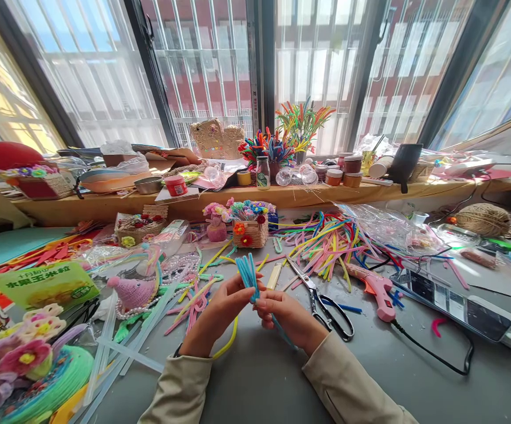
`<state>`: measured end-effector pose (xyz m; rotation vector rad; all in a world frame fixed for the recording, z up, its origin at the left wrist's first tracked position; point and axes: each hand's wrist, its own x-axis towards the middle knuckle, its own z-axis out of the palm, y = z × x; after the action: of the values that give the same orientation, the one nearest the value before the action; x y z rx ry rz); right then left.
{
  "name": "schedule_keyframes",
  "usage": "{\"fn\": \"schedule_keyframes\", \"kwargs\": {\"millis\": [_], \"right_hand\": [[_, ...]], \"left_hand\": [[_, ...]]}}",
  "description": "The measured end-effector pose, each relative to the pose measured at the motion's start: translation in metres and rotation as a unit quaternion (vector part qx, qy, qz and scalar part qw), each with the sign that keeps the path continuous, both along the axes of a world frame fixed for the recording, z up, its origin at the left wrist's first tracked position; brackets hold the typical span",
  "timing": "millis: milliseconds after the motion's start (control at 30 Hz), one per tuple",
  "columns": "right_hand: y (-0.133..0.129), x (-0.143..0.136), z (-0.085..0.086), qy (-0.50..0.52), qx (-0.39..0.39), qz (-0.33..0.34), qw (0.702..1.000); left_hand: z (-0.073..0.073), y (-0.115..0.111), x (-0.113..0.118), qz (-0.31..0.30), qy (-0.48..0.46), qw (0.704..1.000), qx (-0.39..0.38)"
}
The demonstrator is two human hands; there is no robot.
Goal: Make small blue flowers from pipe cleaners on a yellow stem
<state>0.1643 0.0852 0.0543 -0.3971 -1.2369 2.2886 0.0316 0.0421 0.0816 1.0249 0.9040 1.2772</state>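
A bundle of light-blue pipe cleaners [247,271] stands upright between my two hands, over the middle of the grey table. My left hand [224,304] grips the bundle from the left, thumb across its lower part. Fingers of my right hand [287,315] pinch the bundle's lower end, where a strand seems wrapped round it; a blue tail hangs below this hand. Scissors [319,300] lie just right of my right hand, blades pointing away. A yellow pipe cleaner [231,340] curves beneath my left wrist.
Right of the scissors lie a pink glue gun [381,294] with a black cord and a phone [452,305]. Loose pipe cleaners [330,247] pile up behind. Clear glue sticks [143,327] and a flower-covered piece [30,359] occupy the left. A cluttered sill [238,197] runs along the windows.
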Motion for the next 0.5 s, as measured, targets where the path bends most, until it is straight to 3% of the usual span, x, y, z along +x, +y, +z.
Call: {"fn": "schedule_keyframes", "kwargs": {"millis": [167,500], "right_hand": [[-0.0004,0.0034,0.0025,0.036,-0.05,0.043,0.997],[0.0001,0.001,-0.0009,0.034,-0.05,0.05,0.997]], "left_hand": [[-0.0052,0.0018,-0.004,-0.022,-0.018,1.0,0.0],[-0.0037,0.0038,-0.0028,0.02,0.028,0.999,0.017]]}}
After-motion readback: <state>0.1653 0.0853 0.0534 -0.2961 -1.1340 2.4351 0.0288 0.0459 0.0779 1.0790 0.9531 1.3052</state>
